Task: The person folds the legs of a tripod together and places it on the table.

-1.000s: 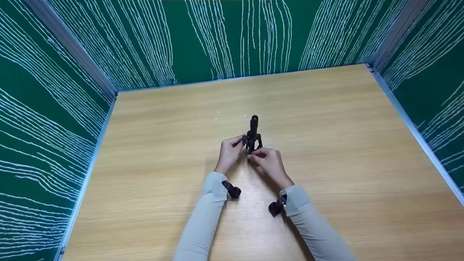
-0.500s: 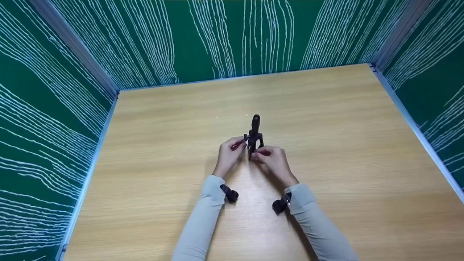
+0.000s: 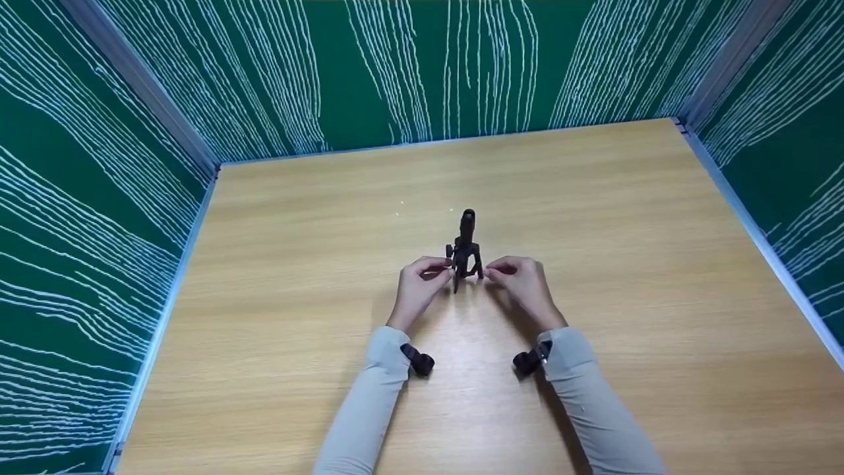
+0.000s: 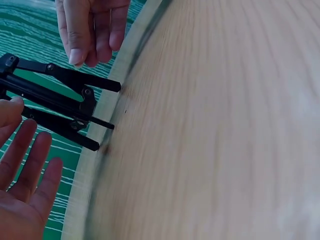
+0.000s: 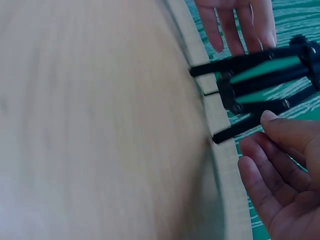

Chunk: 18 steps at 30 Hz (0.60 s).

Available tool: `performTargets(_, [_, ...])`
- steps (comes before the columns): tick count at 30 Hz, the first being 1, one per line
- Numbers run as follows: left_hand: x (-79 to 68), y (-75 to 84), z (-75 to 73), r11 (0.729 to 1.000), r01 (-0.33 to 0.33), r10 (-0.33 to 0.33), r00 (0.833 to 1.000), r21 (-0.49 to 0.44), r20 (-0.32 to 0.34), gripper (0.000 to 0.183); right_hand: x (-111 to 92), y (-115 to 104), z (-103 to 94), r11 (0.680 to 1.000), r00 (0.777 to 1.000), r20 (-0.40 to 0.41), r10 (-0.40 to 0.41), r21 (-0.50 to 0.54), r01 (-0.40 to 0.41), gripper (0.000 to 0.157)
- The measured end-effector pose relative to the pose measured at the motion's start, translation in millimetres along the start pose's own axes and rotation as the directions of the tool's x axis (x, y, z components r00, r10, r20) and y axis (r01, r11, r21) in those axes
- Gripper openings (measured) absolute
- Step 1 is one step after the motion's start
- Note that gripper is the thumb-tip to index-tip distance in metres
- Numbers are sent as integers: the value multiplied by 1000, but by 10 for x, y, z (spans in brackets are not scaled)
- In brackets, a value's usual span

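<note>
A small black tripod [image 3: 467, 231] stands upright on the wooden table, its legs spread. On its left side, my left hand [image 3: 415, 288] pinches at a leg with thumb and forefinger. My right hand [image 3: 529, 285] has thumb and forefinger at the foot of the right leg. Close up in the right wrist view, the thumb of the right hand [image 5: 292, 192] lies on the near tripod leg [image 5: 235, 129], the other fingers loosely bent. The left wrist view shows the left hand [image 4: 22, 202] beside the tripod [image 4: 45, 95], its outer fingers spread; part of its grip is cut off.
The wooden table [image 3: 297, 264] is bounded by green panels [image 3: 422, 66] with wavy white lines at the back and both sides. A few tiny pale specks [image 3: 402, 202] lie beyond the tripod. Each sleeve cuff carries a black wrist camera [image 3: 421, 363].
My right hand has moved from the tripod's front leg out to its right leg. My left hand has slid slightly down the left side, toward me. The tripod stays nearly in place.
</note>
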<state>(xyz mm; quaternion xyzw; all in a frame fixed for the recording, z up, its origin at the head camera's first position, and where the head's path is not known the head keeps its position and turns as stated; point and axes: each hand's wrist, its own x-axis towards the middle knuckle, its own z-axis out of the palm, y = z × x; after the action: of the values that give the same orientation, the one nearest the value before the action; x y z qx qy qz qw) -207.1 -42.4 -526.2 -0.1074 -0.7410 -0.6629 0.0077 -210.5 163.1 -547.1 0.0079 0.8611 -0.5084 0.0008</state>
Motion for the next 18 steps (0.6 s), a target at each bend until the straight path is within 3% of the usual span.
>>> performTargets(5, [-12,-27,38,999,-9,9,1000,-31,-9,20,30,21,-55,1000,1000,18,-16,-11,16,22])
performTargets(12, [-40,-12,108,998,-44,43,999,-42,-24,20,57,27,-40,992,992,23,-124,-25,125,20])
performTargets(18, [-55,26,158,996,-83,82,995,-25,-51,17,91,41,0,989,990,27,-136,-47,137,17])
